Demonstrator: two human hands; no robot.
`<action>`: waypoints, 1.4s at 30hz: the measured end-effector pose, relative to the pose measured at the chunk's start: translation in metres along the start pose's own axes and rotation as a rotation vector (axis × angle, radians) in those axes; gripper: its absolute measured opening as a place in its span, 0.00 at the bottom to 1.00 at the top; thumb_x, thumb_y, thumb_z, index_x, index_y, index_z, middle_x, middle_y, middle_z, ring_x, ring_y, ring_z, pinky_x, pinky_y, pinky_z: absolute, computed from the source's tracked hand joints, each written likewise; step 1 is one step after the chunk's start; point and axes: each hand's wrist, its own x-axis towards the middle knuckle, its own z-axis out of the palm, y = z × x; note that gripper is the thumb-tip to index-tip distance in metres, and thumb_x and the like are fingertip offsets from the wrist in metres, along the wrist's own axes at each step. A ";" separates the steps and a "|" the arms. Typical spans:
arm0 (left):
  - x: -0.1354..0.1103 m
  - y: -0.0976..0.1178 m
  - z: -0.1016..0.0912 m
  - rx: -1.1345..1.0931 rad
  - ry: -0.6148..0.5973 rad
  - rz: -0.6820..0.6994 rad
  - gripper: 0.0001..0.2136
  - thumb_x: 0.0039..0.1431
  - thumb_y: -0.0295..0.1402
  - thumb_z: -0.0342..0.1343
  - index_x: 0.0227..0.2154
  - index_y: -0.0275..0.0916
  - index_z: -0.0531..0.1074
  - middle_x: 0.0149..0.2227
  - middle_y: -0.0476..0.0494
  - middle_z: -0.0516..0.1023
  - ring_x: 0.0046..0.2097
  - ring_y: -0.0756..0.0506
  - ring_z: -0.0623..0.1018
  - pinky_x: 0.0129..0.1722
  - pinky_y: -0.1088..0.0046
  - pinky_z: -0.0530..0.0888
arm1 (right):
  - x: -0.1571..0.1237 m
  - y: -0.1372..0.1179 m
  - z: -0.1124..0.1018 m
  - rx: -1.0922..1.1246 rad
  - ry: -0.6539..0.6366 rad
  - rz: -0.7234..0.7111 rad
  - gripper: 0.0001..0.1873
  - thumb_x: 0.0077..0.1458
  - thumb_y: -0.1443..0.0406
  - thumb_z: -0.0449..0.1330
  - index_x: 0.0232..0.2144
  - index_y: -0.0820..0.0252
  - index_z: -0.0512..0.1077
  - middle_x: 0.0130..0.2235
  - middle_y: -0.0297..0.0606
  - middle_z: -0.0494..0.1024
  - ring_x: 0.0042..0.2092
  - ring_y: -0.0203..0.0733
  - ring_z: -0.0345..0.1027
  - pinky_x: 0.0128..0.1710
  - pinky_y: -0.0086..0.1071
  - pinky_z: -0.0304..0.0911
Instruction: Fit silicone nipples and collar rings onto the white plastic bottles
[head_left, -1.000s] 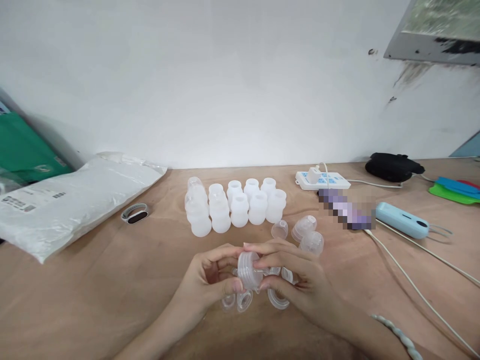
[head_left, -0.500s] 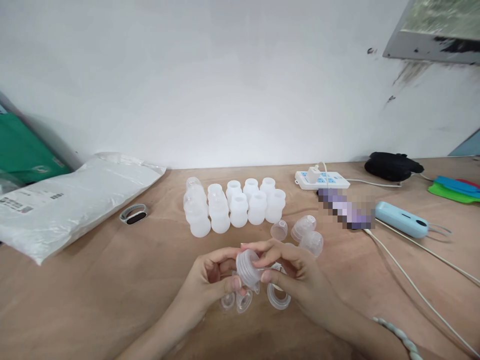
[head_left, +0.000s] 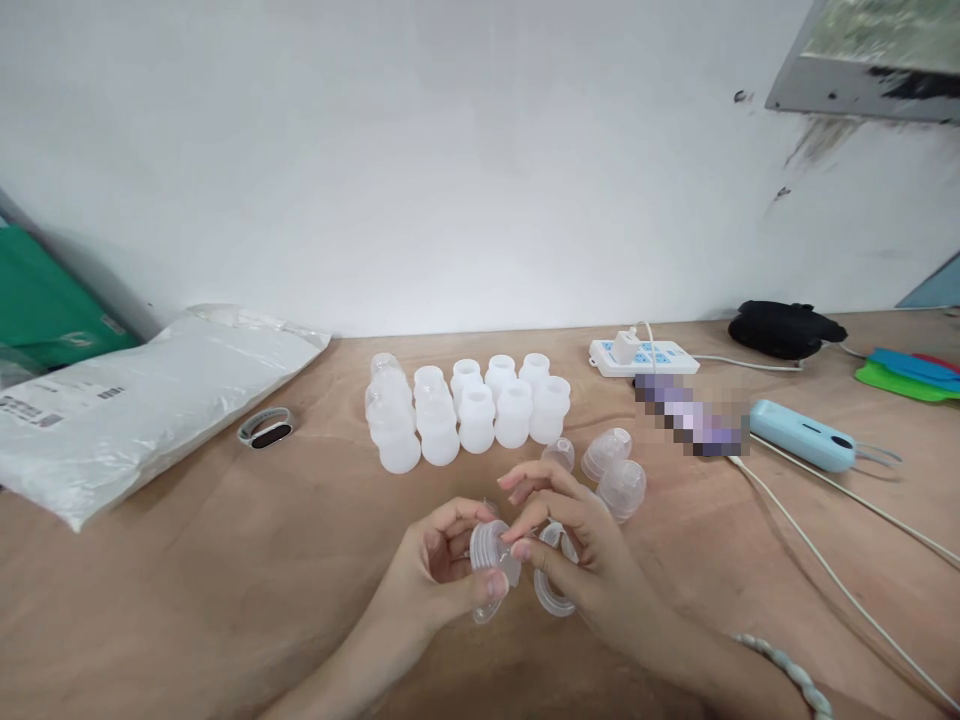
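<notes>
My left hand (head_left: 442, 570) is closed round a clear, ridged bottle collar (head_left: 486, 546), thumb in front and fingers behind. A translucent bottle nipple (head_left: 510, 570) pokes out of the collar's right side. My right hand (head_left: 574, 540) pinches the nipple between thumb and forefinger, its other fingers raised and spread. Partly behind the right hand lie clear collar rings (head_left: 553, 598). Below my left thumb, another clear nipple (head_left: 486, 610) shows in part. Clear dome caps (head_left: 622, 488) sit beyond my right hand, one partly covered by its fingers.
Several frosted white baby bottles (head_left: 513, 415) stand in rows, some with caps on. A white parcel (head_left: 165, 390) and a fitness band (head_left: 267, 430) lie left. To the right are a power strip (head_left: 671, 358), a blurred purple item (head_left: 690, 415), a blue device (head_left: 802, 436), cables and a black pouch (head_left: 786, 330).
The collar has turned slightly and dropped a little in my left hand. My right hand's outer fingers have lifted and spread, while its thumb and forefinger stay at the nipple.
</notes>
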 end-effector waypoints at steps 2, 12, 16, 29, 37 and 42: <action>0.000 -0.001 0.001 0.049 -0.007 0.016 0.20 0.44 0.42 0.74 0.36 0.39 0.74 0.30 0.51 0.78 0.29 0.53 0.73 0.30 0.80 0.70 | -0.001 -0.003 0.000 -0.068 0.006 -0.062 0.07 0.62 0.69 0.57 0.32 0.56 0.71 0.45 0.40 0.72 0.47 0.42 0.71 0.44 0.35 0.70; -0.008 0.007 -0.002 0.215 -0.027 0.157 0.20 0.47 0.45 0.71 0.32 0.37 0.70 0.29 0.47 0.77 0.29 0.50 0.71 0.30 0.77 0.68 | -0.006 -0.017 -0.006 -0.154 0.050 -0.240 0.09 0.63 0.74 0.51 0.37 0.55 0.65 0.38 0.37 0.70 0.39 0.38 0.70 0.36 0.31 0.70; -0.008 0.011 -0.003 0.222 -0.016 0.164 0.20 0.47 0.46 0.71 0.32 0.37 0.70 0.29 0.47 0.78 0.29 0.50 0.72 0.29 0.77 0.67 | -0.007 -0.019 -0.009 -0.162 0.064 -0.211 0.08 0.64 0.72 0.52 0.37 0.54 0.66 0.38 0.36 0.70 0.38 0.39 0.71 0.36 0.32 0.71; -0.007 0.009 0.002 0.241 0.020 0.104 0.24 0.41 0.48 0.74 0.35 0.38 0.75 0.29 0.48 0.78 0.31 0.48 0.74 0.30 0.76 0.69 | 0.003 -0.013 -0.008 -0.241 -0.175 -0.331 0.17 0.59 0.64 0.64 0.50 0.57 0.69 0.45 0.42 0.75 0.47 0.45 0.69 0.48 0.39 0.70; -0.007 0.025 0.001 0.599 0.173 0.213 0.08 0.61 0.39 0.59 0.37 0.41 0.77 0.30 0.47 0.79 0.31 0.46 0.76 0.32 0.72 0.73 | 0.004 -0.007 -0.014 -0.313 -0.079 -0.234 0.19 0.58 0.66 0.64 0.51 0.55 0.68 0.47 0.43 0.75 0.49 0.46 0.71 0.48 0.40 0.72; 0.001 0.017 -0.012 0.918 0.312 0.315 0.09 0.63 0.35 0.56 0.43 0.42 0.76 0.40 0.43 0.82 0.41 0.40 0.79 0.40 0.67 0.75 | 0.005 -0.003 -0.014 -0.324 -0.046 -0.220 0.21 0.56 0.69 0.63 0.52 0.53 0.67 0.47 0.42 0.75 0.51 0.48 0.72 0.49 0.42 0.73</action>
